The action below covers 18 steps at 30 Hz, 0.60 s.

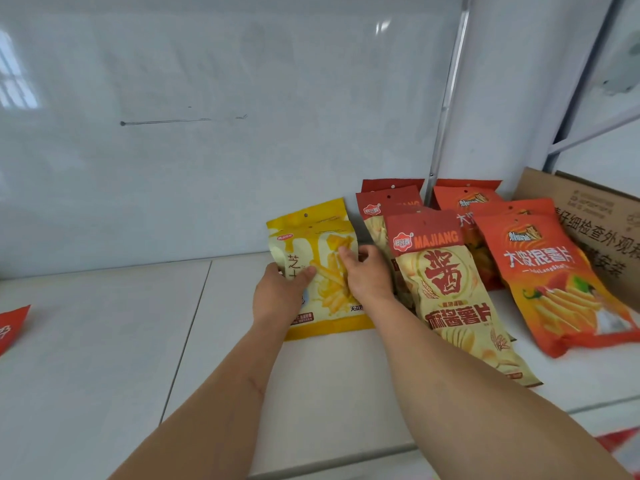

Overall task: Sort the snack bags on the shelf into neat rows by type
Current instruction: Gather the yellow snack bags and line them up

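Red-topped bag [446,278] reads "MAJIANG" and 麻酱薯片; orange bag [547,271] reads 大波浪薯片

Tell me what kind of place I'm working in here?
Probably a shop or stockroom shelf: rows of red MAJIANG chip bags and orange chip bags on a white shelf board, beside a brown cardboard shipping carton.

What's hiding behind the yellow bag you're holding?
Behind the yellow bag, held by the left hand and right hand, another yellow bag's top edge peeks out. The front bag covers the rest, so more bags cannot be ruled out.
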Motion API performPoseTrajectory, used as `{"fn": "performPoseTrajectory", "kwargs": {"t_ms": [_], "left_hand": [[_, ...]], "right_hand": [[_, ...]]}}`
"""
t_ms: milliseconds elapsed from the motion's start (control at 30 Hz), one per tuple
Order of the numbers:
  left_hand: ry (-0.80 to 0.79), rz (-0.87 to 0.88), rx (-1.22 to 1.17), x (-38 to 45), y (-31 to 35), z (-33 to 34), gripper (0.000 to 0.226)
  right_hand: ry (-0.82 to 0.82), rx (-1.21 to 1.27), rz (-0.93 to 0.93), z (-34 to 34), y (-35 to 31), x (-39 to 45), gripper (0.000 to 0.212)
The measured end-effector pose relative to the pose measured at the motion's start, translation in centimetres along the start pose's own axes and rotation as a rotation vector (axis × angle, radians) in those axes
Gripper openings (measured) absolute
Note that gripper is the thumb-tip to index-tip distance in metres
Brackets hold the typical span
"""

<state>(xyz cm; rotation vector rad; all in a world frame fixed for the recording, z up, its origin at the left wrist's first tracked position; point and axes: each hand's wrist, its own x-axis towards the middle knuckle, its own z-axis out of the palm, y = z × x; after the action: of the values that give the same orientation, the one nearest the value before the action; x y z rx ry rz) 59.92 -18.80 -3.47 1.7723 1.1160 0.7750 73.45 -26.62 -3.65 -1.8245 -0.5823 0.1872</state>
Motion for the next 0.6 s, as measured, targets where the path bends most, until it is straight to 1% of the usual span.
{"fn": "performPoseTrajectory", "kwargs": {"t_ms": [167, 267, 333, 400, 500, 600], "left_hand": [[-0.003, 0.005, 0.005, 0.6, 0.4, 0.5, 0.052], [-0.019, 0.013, -0.005, 0.9, 0.9, 0.5, 0.05], [-0.019, 0.019, -0.001, 0.8, 1.2, 0.1, 0.049], [0.006, 0.0, 0.014, 0.9, 1.2, -0.4, 0.056], [0.07, -0.061, 0.113, 0.4, 0.8, -1.7, 0.073], [0.127, -0.042, 0.206, -0.4, -0.1, -3.8, 0.068]], "right_hand": [[0.015, -0.03, 0.016, 0.2, 0.1, 0.5, 0.044], [0.017, -0.044, 0.027, 0.1, -0.1, 0.7, 0.046], [0.024, -0.103, 0.005, 0.1, -0.4, 0.5, 0.048], [0.052, -0.187, -0.049, 0.0, -0.8, 0.2, 0.051], [0.11, -0.311, -0.167, 0.2, -1.7, -0.2, 0.052], [0.159, -0.529, -0.358, 1.2, -3.0, -1.0, 0.048]]}}
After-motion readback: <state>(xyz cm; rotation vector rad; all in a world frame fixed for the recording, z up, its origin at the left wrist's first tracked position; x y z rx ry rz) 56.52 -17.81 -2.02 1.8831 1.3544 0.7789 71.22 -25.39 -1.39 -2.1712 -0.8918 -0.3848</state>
